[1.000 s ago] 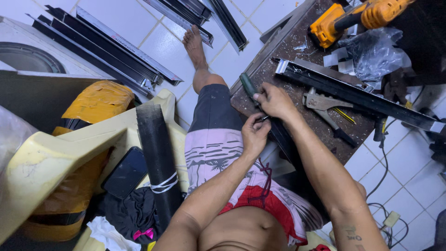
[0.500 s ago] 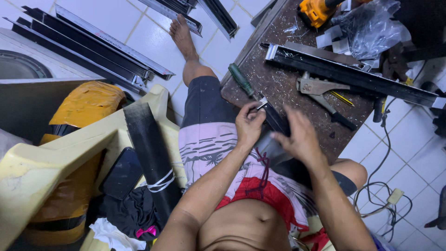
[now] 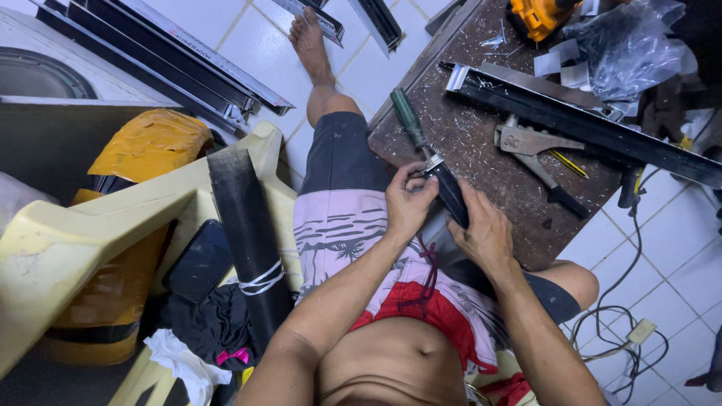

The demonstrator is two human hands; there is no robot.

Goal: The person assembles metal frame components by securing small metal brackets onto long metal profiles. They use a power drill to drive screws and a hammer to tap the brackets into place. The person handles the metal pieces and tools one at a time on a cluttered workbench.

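Both hands are closed on the short black metal bar (image 3: 451, 197), the left hand (image 3: 410, 204) pinching its top end and the right hand (image 3: 485, 234) gripping lower (1 green-handled screwdriver (image 3: 412, 124) lies just beside), so the fitting step looks in hand and calls for steady alignment.
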